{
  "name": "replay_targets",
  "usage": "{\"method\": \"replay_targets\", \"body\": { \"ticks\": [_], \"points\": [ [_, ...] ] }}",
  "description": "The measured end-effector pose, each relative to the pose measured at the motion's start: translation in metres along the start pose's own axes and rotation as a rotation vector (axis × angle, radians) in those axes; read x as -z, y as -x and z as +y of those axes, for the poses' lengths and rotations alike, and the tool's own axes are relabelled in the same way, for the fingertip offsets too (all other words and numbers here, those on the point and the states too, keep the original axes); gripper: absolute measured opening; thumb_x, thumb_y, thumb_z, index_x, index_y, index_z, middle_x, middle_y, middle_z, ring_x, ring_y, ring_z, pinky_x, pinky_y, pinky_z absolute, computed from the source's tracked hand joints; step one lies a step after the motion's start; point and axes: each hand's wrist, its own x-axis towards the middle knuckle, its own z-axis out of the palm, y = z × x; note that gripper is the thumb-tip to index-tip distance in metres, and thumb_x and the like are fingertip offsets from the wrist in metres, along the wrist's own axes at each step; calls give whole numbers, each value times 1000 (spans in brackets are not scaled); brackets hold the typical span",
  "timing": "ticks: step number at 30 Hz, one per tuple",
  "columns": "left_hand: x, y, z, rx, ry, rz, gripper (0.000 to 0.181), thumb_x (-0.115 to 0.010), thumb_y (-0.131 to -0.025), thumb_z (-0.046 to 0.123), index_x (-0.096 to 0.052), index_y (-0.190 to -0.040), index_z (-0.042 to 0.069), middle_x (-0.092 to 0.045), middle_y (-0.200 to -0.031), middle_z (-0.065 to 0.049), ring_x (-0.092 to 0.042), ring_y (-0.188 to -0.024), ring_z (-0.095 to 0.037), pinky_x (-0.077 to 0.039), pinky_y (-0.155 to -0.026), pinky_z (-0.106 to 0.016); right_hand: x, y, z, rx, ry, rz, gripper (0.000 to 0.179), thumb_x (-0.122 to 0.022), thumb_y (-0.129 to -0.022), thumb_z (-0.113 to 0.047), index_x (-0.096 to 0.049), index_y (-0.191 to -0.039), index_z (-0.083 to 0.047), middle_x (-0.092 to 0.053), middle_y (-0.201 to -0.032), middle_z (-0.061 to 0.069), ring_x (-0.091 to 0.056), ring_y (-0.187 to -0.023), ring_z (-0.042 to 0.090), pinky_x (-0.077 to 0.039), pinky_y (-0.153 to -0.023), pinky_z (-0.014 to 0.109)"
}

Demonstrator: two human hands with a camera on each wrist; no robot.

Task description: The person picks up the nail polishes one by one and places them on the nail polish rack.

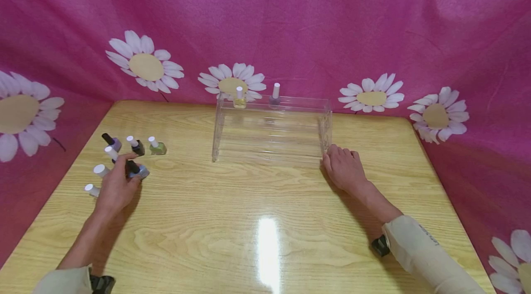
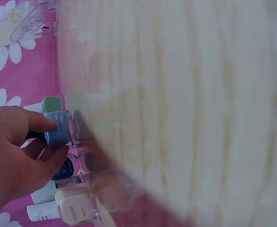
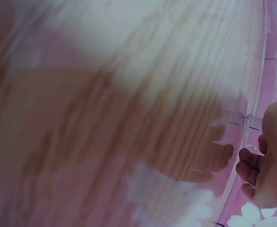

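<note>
My left hand [image 1: 116, 188] pinches a blue nail polish bottle [image 1: 141, 172] with a black cap, tilted just over the table at the left. In the left wrist view, thumb and fingers lie on both sides of the blue glass. Around this hand stand a green bottle [image 1: 157, 147], a dark bottle [image 1: 138, 148], a lavender bottle [image 1: 115, 144] and several white-capped ones, partly hidden by the hand. My right hand [image 1: 344, 167], fingers curled, holds the front right corner of a clear stepped rack [image 1: 271, 139]; its exact contact is partly hidden.
On the rack's top step stand a yellow bottle [image 1: 239, 101] and a pale purple bottle [image 1: 274, 100], both white-capped. The wooden table [image 1: 199, 229] meets a pink daisy-print cloth [image 1: 298, 22] at the back and sides.
</note>
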Motion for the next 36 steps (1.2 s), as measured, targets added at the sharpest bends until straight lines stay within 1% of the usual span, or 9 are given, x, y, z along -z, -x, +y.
{"method": "replay_targets", "body": {
  "ticks": [5,8,12,14,17,21,24,28,36],
  "points": [
    [0,-2,9,49,105,12,45,-61,-86,5,-39,-125,-2,-55,-108,-28,-53,-100,-41,-44,-82,-51,0,1,1,-2,3,-4,28,-37,-98,-26,-38,-76,-9,-41,-68,5,-49,-70,32,-36,-73,49],
    [-1,-5,16,77,160,12,41,-62,-88,15,-44,-121,0,-55,-112,-22,-52,-106,-34,-47,-86,-35,0,0,1,1,13,9,28,-37,-98,-26,-37,-75,-9,-39,-66,4,-47,-67,31,-36,-71,48],
    [-4,-11,26,40,233,30,37,-64,-87,15,-49,-118,0,-57,-108,-16,-53,-101,-15,-43,-78,-10,0,0,2,4,14,15,28,-37,-98,-26,-36,-75,-10,-37,-65,3,-47,-65,30,-37,-70,48],
    [-6,-15,32,-6,269,36,36,-64,-86,9,-50,-117,-2,-57,-108,-15,-51,-97,-5,-41,-76,-7,1,0,2,5,9,11,28,-37,-98,-26,-36,-75,-10,-38,-65,3,-46,-65,30,-37,-69,47],
    [-6,-20,43,-62,318,47,35,-65,-83,2,-53,-115,-4,-56,-104,-13,-49,-91,3,-42,-75,-7,0,0,2,8,9,9,29,-36,-98,-27,-37,-75,-10,-38,-65,4,-46,-64,29,-36,-67,47],
    [-7,-27,58,-90,388,35,35,-66,-81,-2,-53,-114,-4,-56,-100,-7,-50,-89,-2,-42,-72,-9,-1,0,3,15,23,22,28,-36,-98,-27,-36,-76,-9,-39,-65,4,-47,-65,31,-37,-67,47],
    [-11,-34,69,-92,481,0,38,-64,-81,-5,-49,-116,-6,-56,-100,-6,-50,-91,-5,-43,-75,-12,-1,0,4,18,28,26,28,-37,-98,-27,-37,-77,-9,-40,-65,5,-48,-67,32,-37,-68,48],
    [-16,-42,83,-89,583,-56,41,-62,-82,-6,-44,-119,-5,-56,-103,-10,-51,-94,-9,-42,-80,-16,-1,0,3,16,26,17,27,-37,-98,-27,-38,-78,-8,-41,-66,5,-50,-70,33,-37,-71,49],
    [-28,-56,112,-97,626,-157,40,-62,-85,2,-43,-120,1,-54,-110,-17,-50,-100,-17,-43,-79,-20,-1,1,2,23,26,38,27,-38,-97,-26,-38,-78,-7,-42,-65,6,-51,-69,33,-38,-73,49]
  ]
}}
